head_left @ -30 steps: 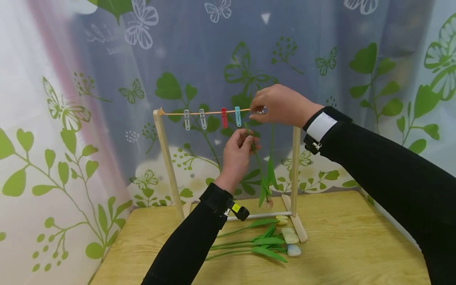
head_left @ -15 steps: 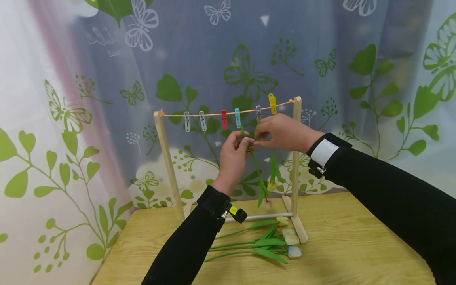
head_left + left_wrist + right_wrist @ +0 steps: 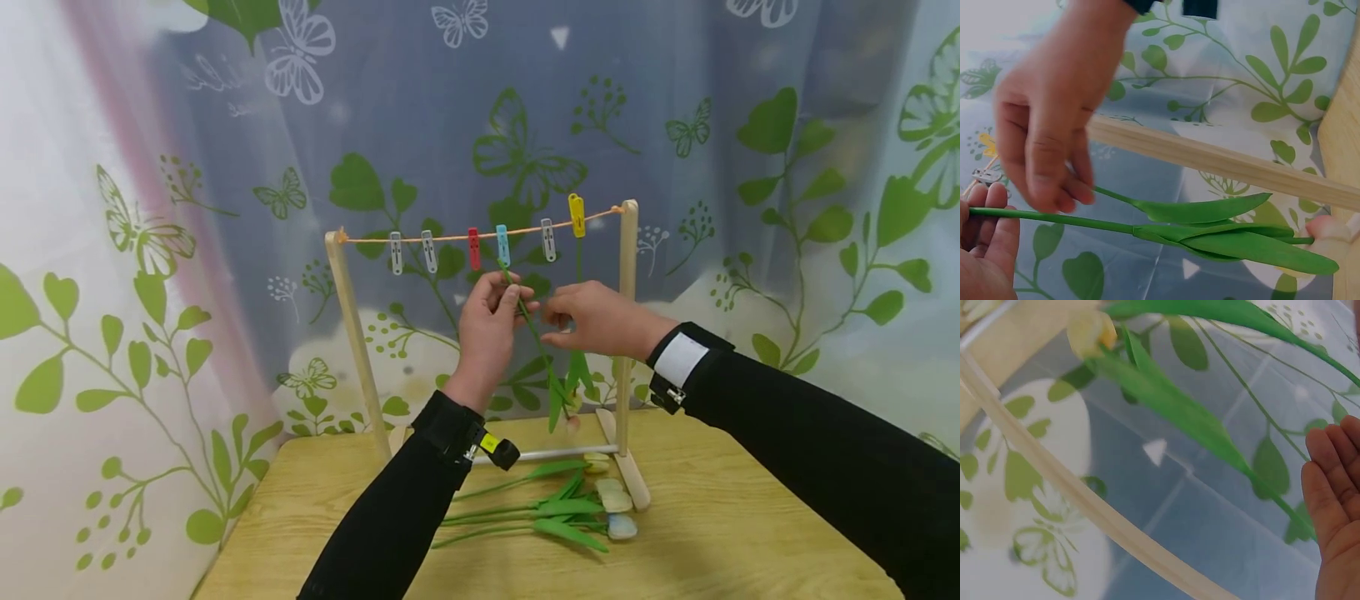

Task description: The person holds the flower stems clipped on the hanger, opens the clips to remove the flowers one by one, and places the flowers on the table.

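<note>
Wide gap between pale square wooden post (image 3: 356, 333) and my bare left hand (image 3: 486, 329); thin green tulip stem (image 3: 534, 329) obstructs narrow space toward my bare right hand (image 3: 600, 321).

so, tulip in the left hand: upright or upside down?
Upside down: the tulip hangs aslant, bloom lowest, its stem held near the top by the left hand.

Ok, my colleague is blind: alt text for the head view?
A left hand holds a flower, bloom down, below a string of six clothespins, with the right hand beside it. More flowers lie on a wooden table.
</note>
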